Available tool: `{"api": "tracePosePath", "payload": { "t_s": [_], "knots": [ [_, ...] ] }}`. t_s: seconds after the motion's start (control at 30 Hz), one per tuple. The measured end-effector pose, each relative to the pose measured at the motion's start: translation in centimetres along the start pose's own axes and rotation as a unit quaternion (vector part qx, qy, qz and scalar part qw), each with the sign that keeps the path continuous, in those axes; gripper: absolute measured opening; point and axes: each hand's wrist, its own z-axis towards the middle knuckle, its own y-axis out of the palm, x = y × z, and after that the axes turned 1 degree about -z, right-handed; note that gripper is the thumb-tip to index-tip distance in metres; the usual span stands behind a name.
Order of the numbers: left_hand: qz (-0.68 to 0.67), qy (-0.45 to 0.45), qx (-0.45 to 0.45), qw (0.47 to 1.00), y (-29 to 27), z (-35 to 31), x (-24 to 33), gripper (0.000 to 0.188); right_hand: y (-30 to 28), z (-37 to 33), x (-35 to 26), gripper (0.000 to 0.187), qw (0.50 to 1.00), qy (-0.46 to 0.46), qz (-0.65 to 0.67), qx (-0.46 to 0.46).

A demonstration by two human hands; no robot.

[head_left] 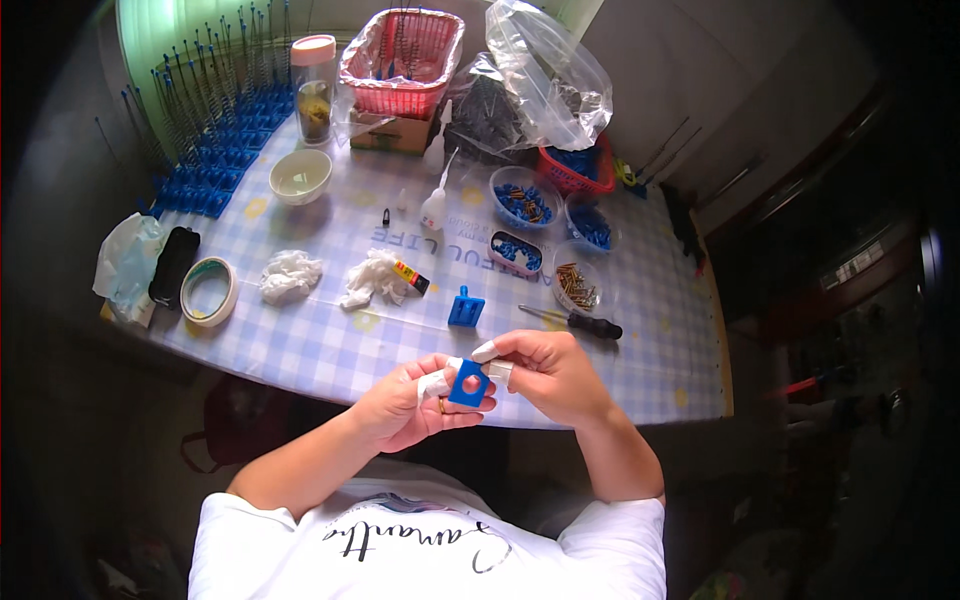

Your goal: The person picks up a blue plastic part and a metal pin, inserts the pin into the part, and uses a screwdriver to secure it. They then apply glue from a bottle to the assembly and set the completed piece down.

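My left hand point(415, 402) is closed on a flat blue plastic plate point(462, 396) with a round hole, held over the table's front edge. White tape wraps some of its fingers, and it wears a ring. At the plate's upper right edge, my right hand point(555, 375) has its taped thumb and index finger pinched together; whatever lies between them is too small to make out. Just beyond my hands, a similar blue plastic part point(466, 308) with a stem stands on the cloth. To its right lies a screwdriver point(595, 326) with a black handle.
A checked tablecloth point(330, 345) covers the table. Tubs of blue parts point(590, 225) and brass-coloured pieces point(575, 288) stand right. Crumpled tissues point(290, 276), a glue tube point(410, 278) and a tape roll point(208, 291) lie left. Blue bases with upright wires point(215, 165), a bowl point(300, 177) and a red basket point(405, 100) stand behind.
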Motion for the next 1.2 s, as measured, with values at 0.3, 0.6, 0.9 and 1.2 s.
{"api": "tracePosePath", "payload": {
  "t_s": [0.3,0.6,0.9,1.2],
  "knots": [
    [-0.039,0.007,-0.041,0.998,-0.4,-0.8,0.0,0.023,1.0,0.9,0.3,0.02,0.999,0.008,0.036,-0.015],
    [-0.07,0.056,-0.087,0.992,-1.0,-1.7,0.9,0.019,0.6,3.3,-1.1,0.019,0.993,-0.086,-0.068,0.045],
    [-0.088,0.135,-0.008,0.987,-2.5,-1.4,2.3,0.028,-2.6,16.5,2.1,0.047,0.945,-0.042,-0.289,0.148],
    [-0.099,0.135,-0.007,0.986,-2.5,-1.3,2.5,0.025,-0.9,19.8,5.0,0.033,0.936,-0.079,-0.282,0.195]
  ]
}}
